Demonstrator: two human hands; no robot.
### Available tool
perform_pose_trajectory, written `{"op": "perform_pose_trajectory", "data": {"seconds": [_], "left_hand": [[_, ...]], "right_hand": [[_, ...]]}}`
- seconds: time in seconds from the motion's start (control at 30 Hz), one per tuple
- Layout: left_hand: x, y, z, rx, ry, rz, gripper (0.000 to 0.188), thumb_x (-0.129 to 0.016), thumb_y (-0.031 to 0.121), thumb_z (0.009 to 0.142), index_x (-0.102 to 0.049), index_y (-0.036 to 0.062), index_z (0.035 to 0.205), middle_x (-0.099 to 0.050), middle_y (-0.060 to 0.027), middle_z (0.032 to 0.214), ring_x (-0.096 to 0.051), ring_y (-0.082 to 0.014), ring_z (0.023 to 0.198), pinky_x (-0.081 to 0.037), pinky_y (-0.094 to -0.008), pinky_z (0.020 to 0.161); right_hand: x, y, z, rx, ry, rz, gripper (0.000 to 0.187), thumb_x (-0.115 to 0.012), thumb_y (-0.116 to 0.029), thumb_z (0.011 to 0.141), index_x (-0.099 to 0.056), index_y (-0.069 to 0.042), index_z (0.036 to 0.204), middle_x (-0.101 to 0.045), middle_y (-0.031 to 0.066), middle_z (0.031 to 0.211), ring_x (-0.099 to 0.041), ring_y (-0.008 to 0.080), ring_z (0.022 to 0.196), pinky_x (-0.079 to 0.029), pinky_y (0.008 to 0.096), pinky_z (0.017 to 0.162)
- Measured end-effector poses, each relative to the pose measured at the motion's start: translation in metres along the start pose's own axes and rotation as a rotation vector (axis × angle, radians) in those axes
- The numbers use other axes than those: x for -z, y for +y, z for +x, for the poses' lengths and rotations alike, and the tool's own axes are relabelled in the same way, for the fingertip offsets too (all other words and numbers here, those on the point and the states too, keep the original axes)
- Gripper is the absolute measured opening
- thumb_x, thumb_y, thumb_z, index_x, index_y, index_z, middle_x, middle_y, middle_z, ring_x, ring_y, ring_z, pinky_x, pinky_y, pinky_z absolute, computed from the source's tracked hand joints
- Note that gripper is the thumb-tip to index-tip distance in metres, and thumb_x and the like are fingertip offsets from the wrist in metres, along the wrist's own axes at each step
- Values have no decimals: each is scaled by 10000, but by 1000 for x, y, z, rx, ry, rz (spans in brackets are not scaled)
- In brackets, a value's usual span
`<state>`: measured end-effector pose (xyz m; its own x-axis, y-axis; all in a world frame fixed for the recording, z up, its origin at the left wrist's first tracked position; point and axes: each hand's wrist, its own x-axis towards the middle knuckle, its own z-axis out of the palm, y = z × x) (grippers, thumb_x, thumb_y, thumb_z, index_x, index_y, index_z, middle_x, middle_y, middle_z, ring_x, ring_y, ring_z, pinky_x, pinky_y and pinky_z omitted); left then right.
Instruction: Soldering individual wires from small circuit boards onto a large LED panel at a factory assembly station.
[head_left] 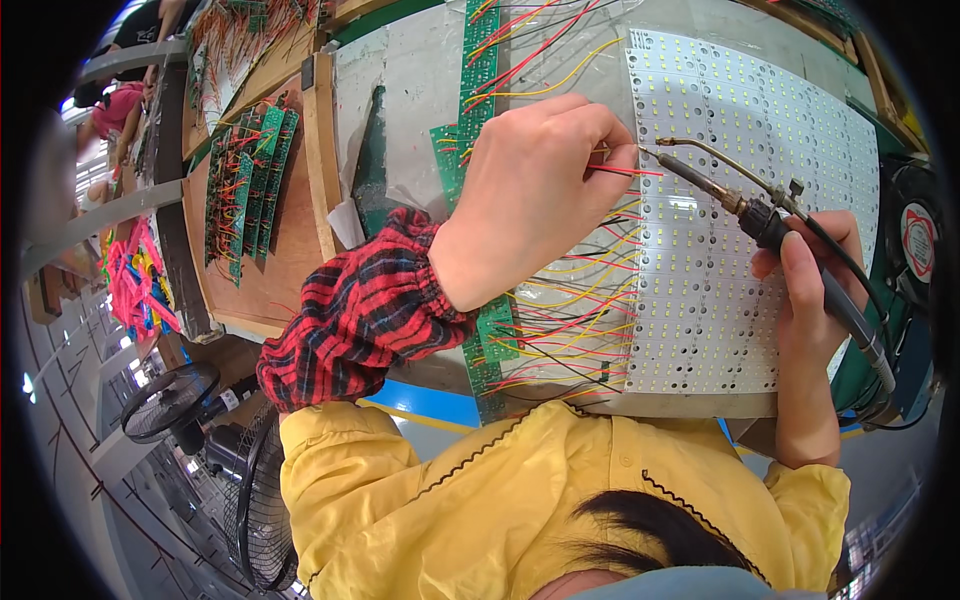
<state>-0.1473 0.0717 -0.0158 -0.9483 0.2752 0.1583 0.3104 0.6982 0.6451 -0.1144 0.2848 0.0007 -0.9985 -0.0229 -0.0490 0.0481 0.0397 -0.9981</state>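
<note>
Wires point(640, 173) between the left fingers point(612, 126)

This looks like an electronics assembly workshop, shown by a black-handled, metal-tipped soldering iron point(850, 318), a white rectangular diode-studded panel point(720, 300), narrow, red-wired green circuit boards point(278, 180) in a brown wooden tray point(318, 150), a round black wire-caged fan point(172, 400) and, beyond the tray, another person point(120, 108) dressed in pink

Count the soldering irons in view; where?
1: the soldering iron in the right hand, over the white LED panel, tip near the left hand. Others may be hidden.
</note>
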Motion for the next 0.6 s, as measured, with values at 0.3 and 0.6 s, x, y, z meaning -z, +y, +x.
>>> {"op": "perform_pose_trajectory", "data": {"seconds": [0.3, 0.6], "left_hand": [[1, 1, 0, -4, -7, 13, 73, -610, 78, 706, -591, 12, 732, -562, -70, 652, -550, -138, 544, -450, -233, 505], [12, 17, -1, 6, 23, 16, 77, -632, 67, 672, -578, 30, 713, -527, -47, 682, -525, -131, 572, -431, -249, 512]], "right_hand": [[6, 0, 2, 24, 77, 70, 143, -546, -112, 752, -477, 5, 795, -537, 81, 660, -519, 124, 532, -407, 216, 520], [6, -1, 5, 21, 127, 149, 137, -544, -117, 756, -486, 6, 766, -522, 76, 652, -501, 125, 516, -396, 218, 518]]}}
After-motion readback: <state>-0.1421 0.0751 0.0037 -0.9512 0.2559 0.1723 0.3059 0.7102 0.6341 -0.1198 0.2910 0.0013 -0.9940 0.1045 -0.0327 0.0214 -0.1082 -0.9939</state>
